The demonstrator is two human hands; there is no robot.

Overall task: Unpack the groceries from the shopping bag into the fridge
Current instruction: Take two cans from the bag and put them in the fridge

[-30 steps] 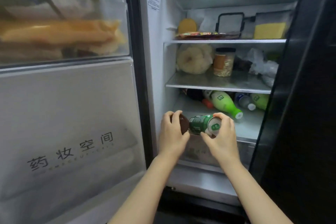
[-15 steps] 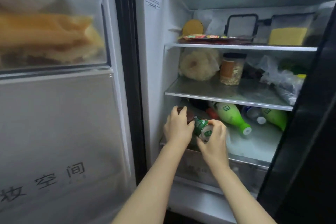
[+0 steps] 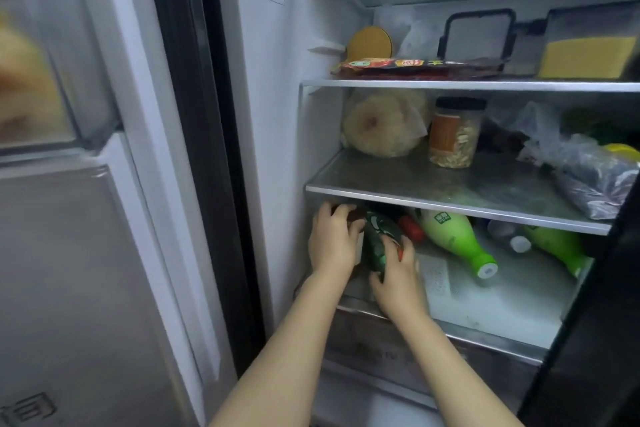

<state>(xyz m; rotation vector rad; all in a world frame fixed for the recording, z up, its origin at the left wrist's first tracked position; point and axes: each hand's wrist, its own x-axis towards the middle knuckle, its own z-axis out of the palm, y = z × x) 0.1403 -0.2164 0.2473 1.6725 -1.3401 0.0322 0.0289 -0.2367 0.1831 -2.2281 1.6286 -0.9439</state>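
- You are looking into an open white-walled fridge (image 3: 266, 87); its pale door (image 3: 86, 253) stands swung open at your left, with a clear plastic bin on it whose contents are blurred.
- Three glass shelves with metal front edges show. The lowest glass shelf (image 3: 502, 315) is lined with a white sheet and carries your hands.
- The dark green bottle with a brown cap end (image 3: 375, 243) lies on its side at the left of that lowest shelf, under the middle shelf's edge. Its long axis runs front to back, tilted slightly leftward, brown end toward the rear wall.
- Your left hand (image 3: 332, 239) curls over the brown end, fingers bent around it; your right hand (image 3: 394, 274) wraps the near end from the front. Both are closed on the bottle.
- Just right of it lie a red-capped dark bottle (image 3: 410, 227), a smooth light green plastic bottle with a white cap (image 3: 453, 239) pointing toward you, a small clear bottle (image 3: 509, 236), and another green bottle (image 3: 557, 246).
- The middle shelf (image 3: 433, 184) holds a pale round bagged item (image 3: 381, 125), a clear plastic jar with a black lid and orange label (image 3: 453, 132), and crinkled plastic bags (image 3: 581, 163).
- The upper shelf holds a flat red packet (image 3: 415, 66), a yellow disc (image 3: 370, 43), and a box with a yellow block (image 3: 585, 55).
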